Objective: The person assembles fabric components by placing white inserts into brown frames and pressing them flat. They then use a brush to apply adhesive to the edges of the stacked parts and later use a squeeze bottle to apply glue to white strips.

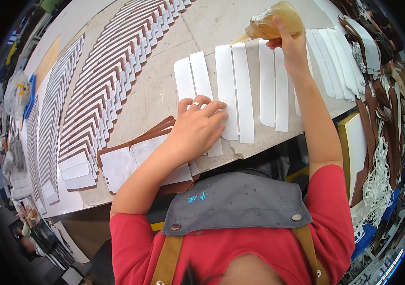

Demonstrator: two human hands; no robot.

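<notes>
High at the right, my right hand (285, 35) is wrapped round a squeeze bottle (283, 13) of amber liquid. Its narrow tip points down and left, at the far end of a white strip pair (233, 92). My left hand (197, 126) lies on the near part of another white strip pair (193, 73), fingers apart and slightly bent, a ring on one of them. Whether its fingertips press on the neighbouring strip I cannot tell. Another white strip pair (274, 88) lies flat to the right, below my right wrist.
Beside my left forearm sits a stack of brown-edged white panels (117, 166). Long overlapping rows of brown and white pieces (112, 80) cover the table's left. More white strips (331, 61) lie at right, near hanging brown straps (390, 123) and white cords (376, 185) past the edge.
</notes>
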